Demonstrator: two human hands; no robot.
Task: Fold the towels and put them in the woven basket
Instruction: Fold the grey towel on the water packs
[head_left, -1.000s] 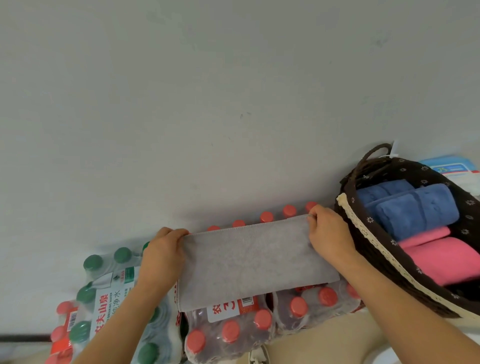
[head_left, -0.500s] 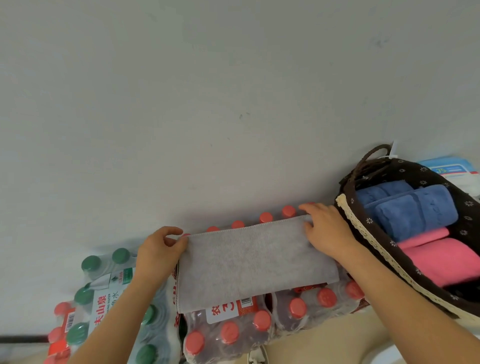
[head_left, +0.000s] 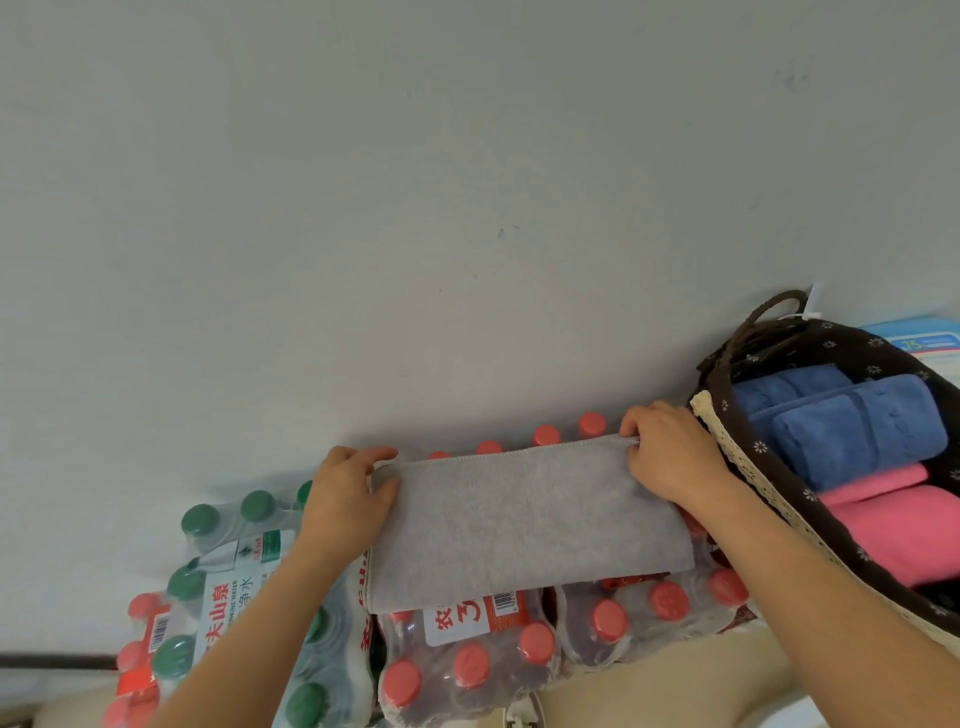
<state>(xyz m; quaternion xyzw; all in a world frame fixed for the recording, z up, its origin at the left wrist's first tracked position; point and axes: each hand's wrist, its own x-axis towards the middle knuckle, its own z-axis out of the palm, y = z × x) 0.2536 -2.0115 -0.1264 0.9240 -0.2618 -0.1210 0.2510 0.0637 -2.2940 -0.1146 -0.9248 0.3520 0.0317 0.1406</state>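
A grey towel, folded into a long strip, lies flat on top of shrink-wrapped packs of red-capped bottles. My left hand pinches the towel's far left corner. My right hand pinches its far right corner. To the right stands the dark woven basket with a cream lace rim and a looped handle. Inside it lie folded blue towels and folded pink towels.
A pack of green-capped water bottles stands left of the red-capped packs. A plain grey wall rises directly behind everything. A light blue packet shows behind the basket. Beige surface lies in front.
Both hands had loosened on the towel half a second ago and now pinch its far corners again. The towel stays in place on the bottles.
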